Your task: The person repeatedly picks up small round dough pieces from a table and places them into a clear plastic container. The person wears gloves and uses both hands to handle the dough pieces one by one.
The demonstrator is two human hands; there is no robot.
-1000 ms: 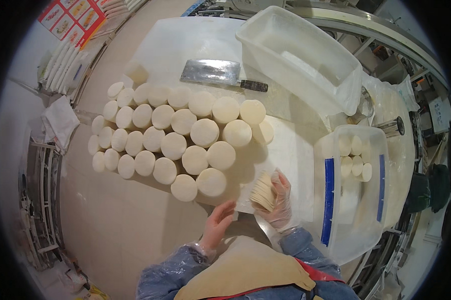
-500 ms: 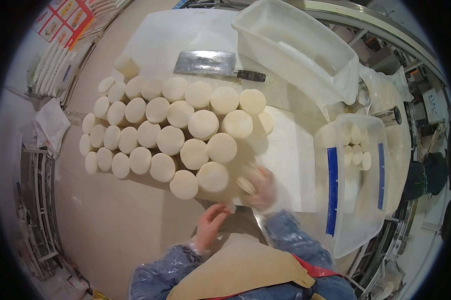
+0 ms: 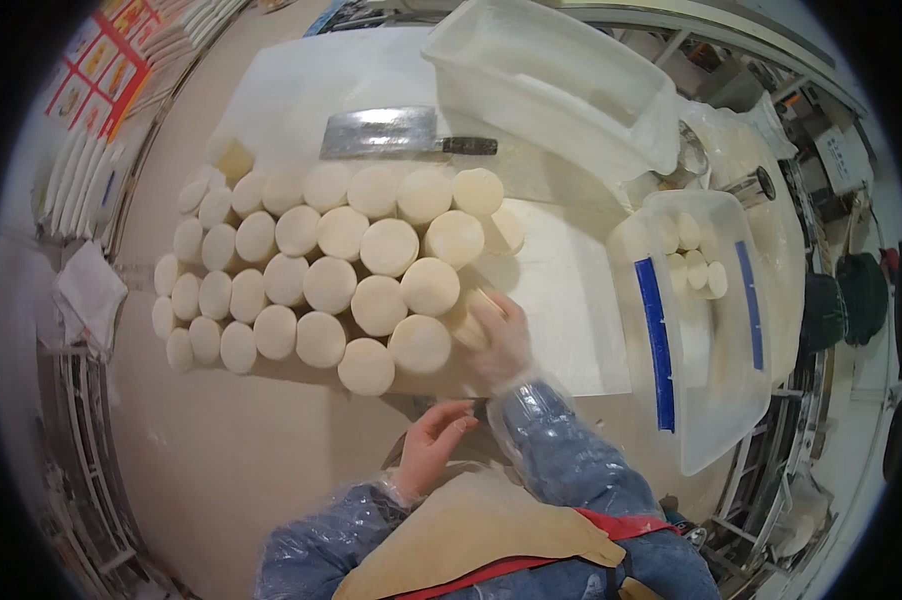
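Pale stack (image 3: 469,326), pt. hidden, just R of closely packed rd stacks (image 3: 329,287)

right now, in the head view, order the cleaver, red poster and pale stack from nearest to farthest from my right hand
From your right hand:
1. Pale stack: right at the hand, on its left.
2. Cleaver: ahead and to the left.
3. Red poster: far upper left.

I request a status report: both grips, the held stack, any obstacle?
Right-hand grip: closed around a dough-wrapper stack, beside the grouped stacks. Left-hand grip: loosely curled, nothing visibly held. Cleaver beyond the stacks, clear of both grips.
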